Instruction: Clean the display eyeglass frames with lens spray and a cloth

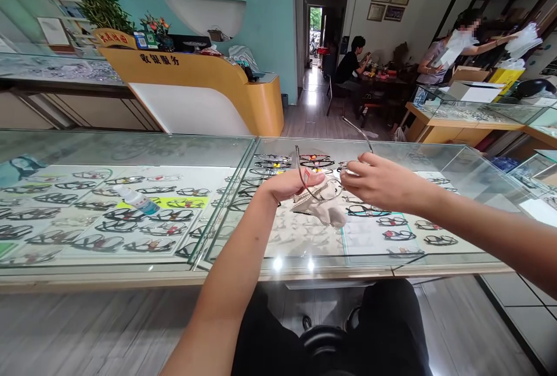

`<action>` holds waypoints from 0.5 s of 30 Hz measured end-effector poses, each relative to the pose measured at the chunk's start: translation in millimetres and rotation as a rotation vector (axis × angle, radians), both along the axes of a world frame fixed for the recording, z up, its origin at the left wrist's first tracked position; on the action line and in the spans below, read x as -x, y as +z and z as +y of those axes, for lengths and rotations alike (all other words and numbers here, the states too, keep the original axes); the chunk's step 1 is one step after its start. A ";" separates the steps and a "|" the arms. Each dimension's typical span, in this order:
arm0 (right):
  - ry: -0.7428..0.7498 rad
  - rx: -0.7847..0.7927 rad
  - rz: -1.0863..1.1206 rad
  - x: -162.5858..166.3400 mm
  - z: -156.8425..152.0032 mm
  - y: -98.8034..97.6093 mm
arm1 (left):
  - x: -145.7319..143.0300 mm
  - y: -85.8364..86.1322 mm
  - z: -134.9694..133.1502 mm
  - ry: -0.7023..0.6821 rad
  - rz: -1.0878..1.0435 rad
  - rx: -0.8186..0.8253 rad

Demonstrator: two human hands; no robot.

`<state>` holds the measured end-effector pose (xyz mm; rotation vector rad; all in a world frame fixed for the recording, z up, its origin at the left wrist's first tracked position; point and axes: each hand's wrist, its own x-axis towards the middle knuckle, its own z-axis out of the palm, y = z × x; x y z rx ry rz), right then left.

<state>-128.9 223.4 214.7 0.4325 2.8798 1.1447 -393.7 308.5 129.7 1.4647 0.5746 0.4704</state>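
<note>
Over the glass display counter (130, 149) I hold a pair of thin-framed glasses (324, 193) between both hands. My left hand (289, 183) is closed on the glasses and on a pale cleaning cloth (324, 213) that hangs below them. A small red-and-white tag dangles at the frame by my left thumb. My right hand (378, 181) is closed on the other side of the frame. The two temple arms stick up and away from me, one (298, 161) near my left hand, the other (359, 132) above my right.
A small spray bottle (137, 200) lies on the counter glass to the left. Many glasses frames fill the case beneath. Beyond stand an orange reception desk (209, 83) and more showcases (470, 112) at right. A seated person (352, 62) and another person (452, 45) are at the back.
</note>
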 end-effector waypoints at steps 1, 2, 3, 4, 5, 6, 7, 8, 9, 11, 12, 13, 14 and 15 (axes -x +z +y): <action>0.004 0.002 -0.023 1.3 2.8 1.6 | -0.2 -0.8 0.4 -0.006 0.003 -0.021; 0.007 0.004 -0.043 2.4 5.6 2.9 | -0.7 -2.1 1.2 -0.009 0.004 -0.036; 0.006 0.009 -0.057 3.3 8.5 3.8 | -1.5 -3.8 2.2 -0.015 0.002 -0.040; 0.002 0.019 -0.058 4.0 11.7 4.0 | -2.6 -5.8 3.4 -0.023 -0.004 -0.030; -0.005 0.035 -0.041 4.6 15.0 3.5 | -3.8 -8.0 4.7 -0.032 -0.019 -0.008; -0.015 0.056 -0.004 5.0 18.5 2.2 | -5.2 -10.0 6.0 -0.035 -0.041 0.021; -0.031 0.076 0.049 5.2 21.9 -0.1 | -6.6 -11.9 7.2 -0.028 -0.066 0.049; -0.049 0.090 0.112 5.3 25.0 -3.2 | -8.0 -13.5 8.3 -0.009 -0.094 0.070; -0.065 0.099 0.181 5.4 27.7 -7.2 | -9.3 -14.7 9.2 0.019 -0.123 0.083; -0.092 0.110 0.318 5.5 31.2 -17.9 | -11.9 -16.0 10.7 0.095 -0.195 0.091; -0.110 0.119 0.396 5.7 32.2 -24.5 | -13.1 -16.4 11.4 0.133 -0.235 0.093; -0.139 0.129 0.496 6.3 33.0 -31.9 | -14.3 -16.6 11.9 0.167 -0.271 0.096; -0.186 0.142 0.621 7.1 34.0 -39.7 | -15.6 -16.9 12.3 0.200 -0.302 0.098; -0.246 0.166 0.771 8.5 35.5 -47.9 | -16.9 -17.2 12.6 0.228 -0.324 0.099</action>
